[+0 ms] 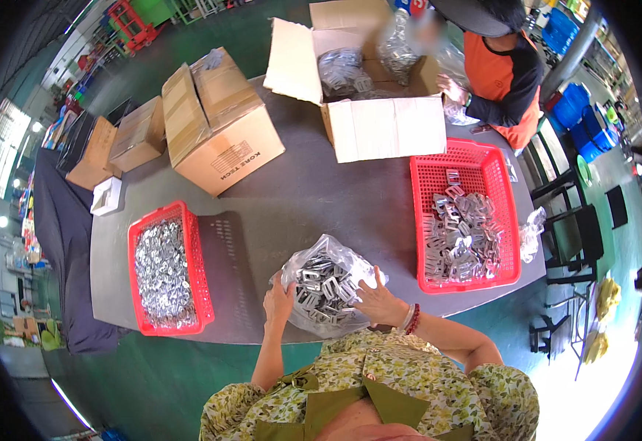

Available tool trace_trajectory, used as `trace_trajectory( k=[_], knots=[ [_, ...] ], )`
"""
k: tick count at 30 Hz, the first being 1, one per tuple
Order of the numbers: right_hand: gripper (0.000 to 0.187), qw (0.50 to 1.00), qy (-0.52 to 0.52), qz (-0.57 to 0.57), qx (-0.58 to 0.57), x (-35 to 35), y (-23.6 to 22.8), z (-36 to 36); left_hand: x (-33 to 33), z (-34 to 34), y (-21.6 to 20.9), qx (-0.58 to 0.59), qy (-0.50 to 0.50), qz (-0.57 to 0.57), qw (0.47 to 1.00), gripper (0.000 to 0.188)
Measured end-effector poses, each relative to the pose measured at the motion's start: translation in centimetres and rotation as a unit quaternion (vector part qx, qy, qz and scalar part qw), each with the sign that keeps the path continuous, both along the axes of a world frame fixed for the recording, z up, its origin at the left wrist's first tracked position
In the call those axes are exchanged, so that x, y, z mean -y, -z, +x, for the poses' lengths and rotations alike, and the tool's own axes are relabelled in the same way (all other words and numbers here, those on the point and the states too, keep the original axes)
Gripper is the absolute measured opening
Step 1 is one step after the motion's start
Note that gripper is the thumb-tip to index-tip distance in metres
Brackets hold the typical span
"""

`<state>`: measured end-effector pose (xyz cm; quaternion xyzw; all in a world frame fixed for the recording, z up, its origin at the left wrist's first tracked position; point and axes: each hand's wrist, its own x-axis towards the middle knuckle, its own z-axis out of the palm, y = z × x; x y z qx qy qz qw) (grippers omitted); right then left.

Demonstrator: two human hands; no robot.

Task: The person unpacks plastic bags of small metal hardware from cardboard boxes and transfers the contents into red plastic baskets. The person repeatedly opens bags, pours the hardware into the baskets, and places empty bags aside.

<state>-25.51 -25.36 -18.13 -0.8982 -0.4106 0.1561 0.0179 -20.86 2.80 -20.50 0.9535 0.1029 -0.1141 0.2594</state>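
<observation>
A clear plastic bag [300, 262] stands wide-mouthed at the table's near edge, right in front of me. Inside it lies a heap of small silver metal buckles [325, 288], flat pieces with slots. My left hand [279, 301] is closed on the bag's left rim. At the right rim, my right hand [381, 301] holds the plastic, some fingers over the opening and one stretched along the outside. A beaded red bracelet circles my right wrist.
A red basket [207, 294] of small metal parts stands left; a larger red basket [508, 220] of metal buckles stands right. Farther off are a closed carton [225, 140] and an open carton [387, 128] with bagged parts. A co-worker in orange and black [501, 81] handles plastic there.
</observation>
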Motion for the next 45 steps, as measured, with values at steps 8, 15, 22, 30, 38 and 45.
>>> trace_trajectory(
  k=[8,15,22,30,38,45],
  knots=[
    [0.03,0.996,0.002,0.035,0.087,3.0,5.0,-1.3,-0.9,1.9,4.7,0.04,-0.375,-0.517,0.768,0.025],
    [0.019,0.984,-0.057,0.165,0.042,-1.2,-3.6,0.4,-2.8,7.0,-4.1,0.151,-0.308,-0.508,0.79,0.011],
    [0.013,0.923,-0.13,0.363,0.018,-3.4,-2.4,4.8,-8.6,7.7,-1.0,0.199,-0.342,-0.484,0.78,0.019],
    [0.026,0.885,-0.102,0.435,-0.132,2.1,-3.5,12.8,-9.1,3.3,3.1,0.092,-0.192,-0.146,0.966,0.01],
    [0.029,0.878,0.274,0.33,0.212,25.9,-7.9,31.1,8.1,15.6,-11.7,0.101,-0.043,0.21,0.971,0.05],
    [0.021,0.86,0.301,0.298,0.283,29.8,-3.7,44.9,24.0,34.3,-12.7,0.394,0.226,0.008,0.891,0.016]
  ],
)
